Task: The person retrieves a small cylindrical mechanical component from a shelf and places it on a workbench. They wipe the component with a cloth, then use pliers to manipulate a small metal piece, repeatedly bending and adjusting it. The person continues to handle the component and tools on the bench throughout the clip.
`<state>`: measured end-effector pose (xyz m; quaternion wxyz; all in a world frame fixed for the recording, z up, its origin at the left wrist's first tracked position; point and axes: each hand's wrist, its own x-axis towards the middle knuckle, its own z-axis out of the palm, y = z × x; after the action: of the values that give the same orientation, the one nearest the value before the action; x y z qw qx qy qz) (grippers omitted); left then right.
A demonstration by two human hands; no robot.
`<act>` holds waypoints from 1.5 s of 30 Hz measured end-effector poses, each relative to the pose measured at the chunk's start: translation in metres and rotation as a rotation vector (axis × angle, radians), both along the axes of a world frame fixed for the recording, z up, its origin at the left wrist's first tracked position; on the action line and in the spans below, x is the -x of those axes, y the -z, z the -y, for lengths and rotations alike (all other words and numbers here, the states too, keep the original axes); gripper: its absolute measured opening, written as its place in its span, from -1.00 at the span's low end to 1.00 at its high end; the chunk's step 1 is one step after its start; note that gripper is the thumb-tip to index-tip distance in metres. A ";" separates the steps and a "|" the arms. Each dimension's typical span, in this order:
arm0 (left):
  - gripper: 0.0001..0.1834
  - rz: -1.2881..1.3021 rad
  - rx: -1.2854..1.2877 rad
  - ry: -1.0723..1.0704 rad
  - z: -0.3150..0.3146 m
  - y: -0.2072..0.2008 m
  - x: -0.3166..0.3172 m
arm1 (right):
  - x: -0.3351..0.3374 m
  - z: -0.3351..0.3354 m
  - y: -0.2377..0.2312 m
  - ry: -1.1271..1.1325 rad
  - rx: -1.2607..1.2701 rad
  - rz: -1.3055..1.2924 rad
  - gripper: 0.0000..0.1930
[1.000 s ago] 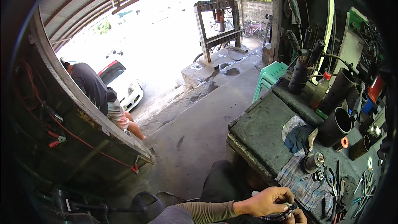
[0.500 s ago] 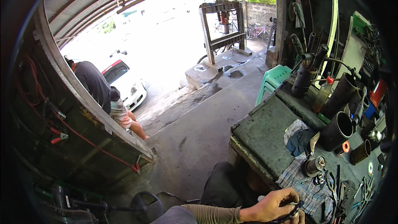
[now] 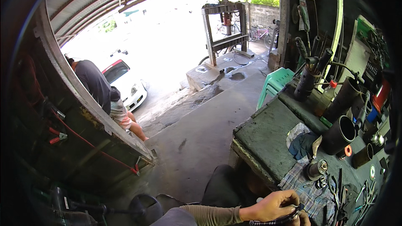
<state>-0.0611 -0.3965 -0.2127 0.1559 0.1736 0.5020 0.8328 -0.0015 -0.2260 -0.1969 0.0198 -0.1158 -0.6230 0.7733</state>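
Observation:
At the lower edge, beside the bench, my left hand [image 3: 271,206] is closed, thumb and fingers pinching a small dark part [image 3: 299,208] whose kind I cannot make out. Only the fingers of my right hand [image 3: 302,219] show, curled against the same part from below. A dark checked strip of cloth [image 3: 272,222] lies beneath my left hand. Just beyond the hands, a plaid cloth [image 3: 303,184] covers the bench's near edge. On it stands a round metal machine part [image 3: 317,169], with a smaller shiny metal piece [image 3: 321,183] next to it.
The dark workbench [image 3: 268,136] carries a rag [image 3: 302,144], black metal tubes [image 3: 340,134], a bottle [image 3: 326,98] and scattered hand tools [image 3: 366,196]. Green stools [image 3: 276,81] stand behind it. A press frame [image 3: 226,29] is outside; another person [image 3: 94,86] bends over at left.
My hands have shifted slightly around the small dark part. More of the checked cloth strip shows beneath my left hand. The view has tilted a little.

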 end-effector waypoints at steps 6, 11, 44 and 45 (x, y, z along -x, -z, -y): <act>-0.86 0.057 -0.089 -0.145 -0.013 0.000 -0.010 | 0.001 0.015 -0.003 0.176 0.133 0.030 -0.88; -0.83 0.085 -0.093 -0.200 -0.015 0.011 -0.011 | 0.004 0.020 0.003 0.148 -0.012 -0.091 -0.88; -0.67 0.321 -0.247 0.017 0.011 0.007 -0.013 | 0.008 0.007 -0.008 0.061 -1.007 -0.849 -0.52; -0.67 0.327 -0.231 0.018 0.013 0.008 -0.013 | 0.008 0.007 -0.008 0.042 -0.983 -0.796 -0.56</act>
<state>-0.0485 -0.4094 -0.2202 0.2219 0.0574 0.3696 0.9005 -0.0090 -0.2330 -0.1890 0.3161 0.1913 -0.8479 0.3801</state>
